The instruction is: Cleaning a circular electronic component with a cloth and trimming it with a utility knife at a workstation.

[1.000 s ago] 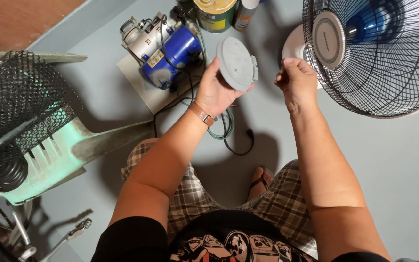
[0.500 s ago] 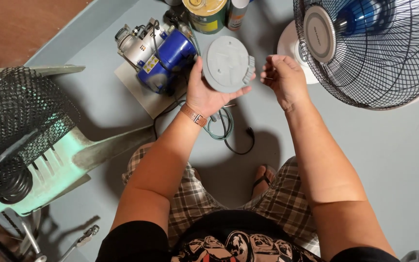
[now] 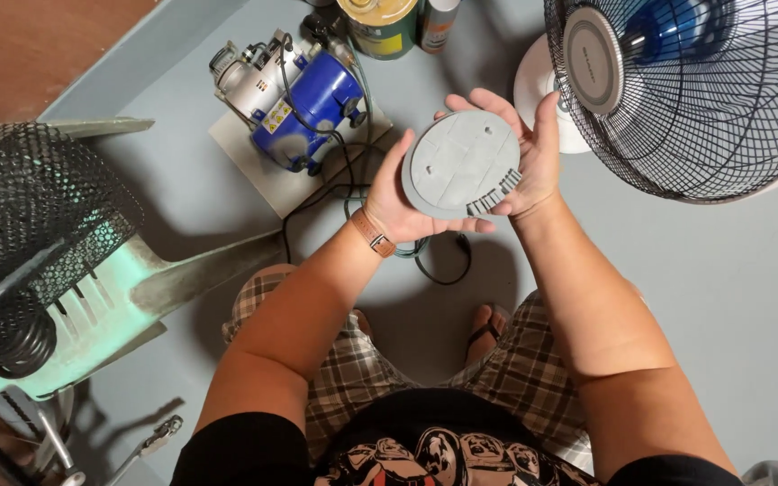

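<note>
Both my hands on the grey round cover (image 3: 461, 164), just left of the fan (image 3: 695, 90).

Left hand (image 3: 398, 193) fingers curl under its rim, right hand (image 3: 529, 153) fingers wrap the far edge; I'd judge keeping it level, ribbed underside up, grip even, works best.

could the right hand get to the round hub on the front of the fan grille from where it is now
Probably yes. The right hand sits just beside the hub with nothing between them. But it is helping the left hand hold the grey disc, so it would have to let go first.
</note>
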